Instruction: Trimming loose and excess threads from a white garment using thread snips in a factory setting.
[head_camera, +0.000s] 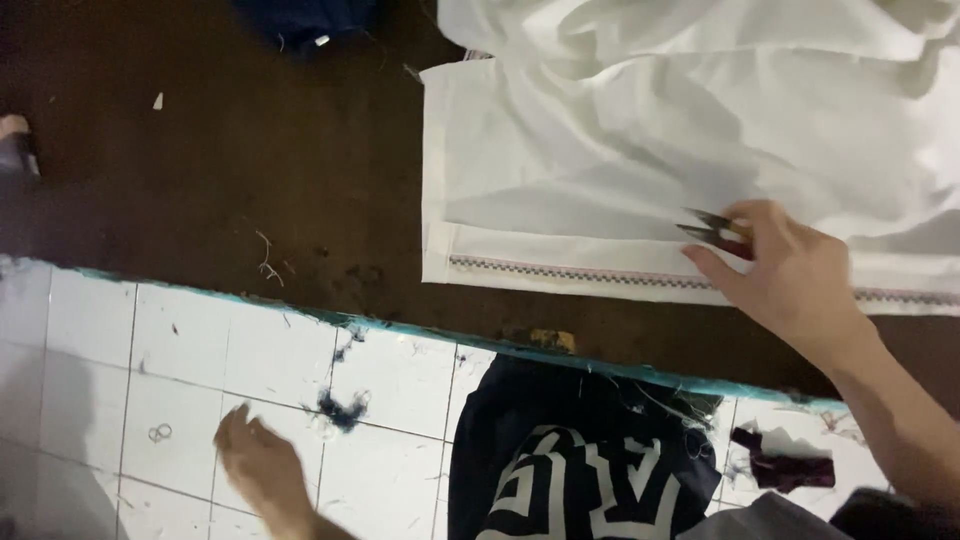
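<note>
Dark brown counter (250, 180), thread scraps scattered; white tiled floor (120, 350) below its edge. We note small thread snips (712, 228) pinched in the right hand (790, 275), fingers closed around them, blades resting on the white cloth (620, 150) just above its stitched hem (560, 270). Cloth judged light, soft, prone to sliding; best held at the hem. Left hand (262, 465) hangs loosely open over the floor, holding nothing.

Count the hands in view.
2. The right hand holds thread snips over the white fabric on the table; the left hand hangs blurred above the tiled floor.
</note>
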